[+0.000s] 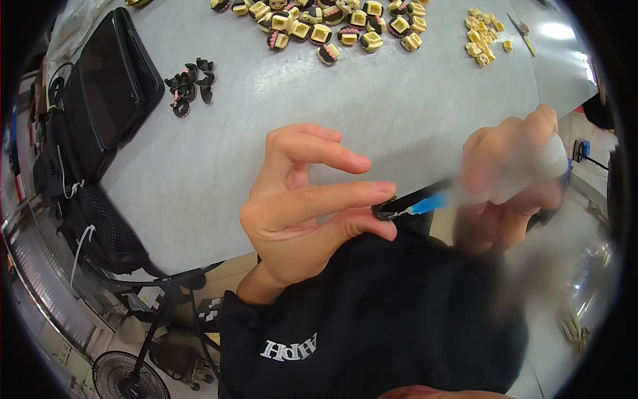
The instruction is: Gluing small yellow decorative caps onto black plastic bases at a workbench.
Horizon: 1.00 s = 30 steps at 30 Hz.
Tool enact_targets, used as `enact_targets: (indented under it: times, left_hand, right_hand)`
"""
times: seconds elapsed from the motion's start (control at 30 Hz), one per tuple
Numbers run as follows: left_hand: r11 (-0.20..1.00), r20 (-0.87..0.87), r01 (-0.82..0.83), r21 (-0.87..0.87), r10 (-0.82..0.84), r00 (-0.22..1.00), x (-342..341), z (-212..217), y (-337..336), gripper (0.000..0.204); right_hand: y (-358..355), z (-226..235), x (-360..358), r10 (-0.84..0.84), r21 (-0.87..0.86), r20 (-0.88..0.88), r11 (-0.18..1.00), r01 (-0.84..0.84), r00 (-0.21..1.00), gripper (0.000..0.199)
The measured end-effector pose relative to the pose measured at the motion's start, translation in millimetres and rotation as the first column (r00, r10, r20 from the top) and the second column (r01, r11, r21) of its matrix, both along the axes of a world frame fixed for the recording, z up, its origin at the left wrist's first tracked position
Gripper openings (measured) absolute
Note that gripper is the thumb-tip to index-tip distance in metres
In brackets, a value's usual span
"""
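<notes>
My left hand [302, 193] is raised close to my chest, pinching a small black part [384, 210] between thumb and forefinger. My right hand [512, 176], blurred by motion, grips a white bottle-like applicator [531, 169] with a blue nozzle [428, 204] and a thin metal tip that touches the black part. Both hands hover above the near edge of the grey table [372, 113].
Several cream-and-black parts [332, 23] lie heaped at the table's far side, a pile of cream pieces [483, 36] to their right, a cluster of black pieces [189, 85] at the left. A black case [109, 80] sits at the left edge. A fan [126, 379] stands on the floor.
</notes>
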<state>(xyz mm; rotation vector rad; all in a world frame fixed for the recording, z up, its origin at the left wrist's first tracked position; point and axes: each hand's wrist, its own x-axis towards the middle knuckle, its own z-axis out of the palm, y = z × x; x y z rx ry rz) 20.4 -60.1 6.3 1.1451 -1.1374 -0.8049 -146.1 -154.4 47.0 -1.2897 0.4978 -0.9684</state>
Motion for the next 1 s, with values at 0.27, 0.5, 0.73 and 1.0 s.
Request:
enact_targets:
  times: [0.27, 0.5, 0.73, 1.0]
  left_hand:
    - [1.000, 0.031, 0.003, -0.017, -0.002, 1.000, 1, 0, -2, 0.036]
    - [1.000, 0.030, 0.003, -0.023, -0.003, 1.000, 0, -1, -1, 0.037]
    - [0.999, 0.038, 0.001, -0.033, 0.000, 0.999, 0, -1, -1, 0.037]
    - [1.000, 0.031, 0.008, -0.030, -0.007, 0.999, 1, 1, -5, 0.035]
  right_hand:
    - [-6, 0, 4, 0.080, -0.029, 0.011, 0.996, -0.080, 0.997, 0.048]
    - [-11, 1, 6, 0.171, -0.062, 0.017, 0.984, -0.169, 0.985, 0.050]
    - [-15, 1, 15, 0.260, -0.094, 0.019, 0.962, -0.257, 0.965, 0.052]
    - [-34, 3, -4, 0.362, -0.139, 0.013, 0.924, -0.357, 0.932, 0.055]
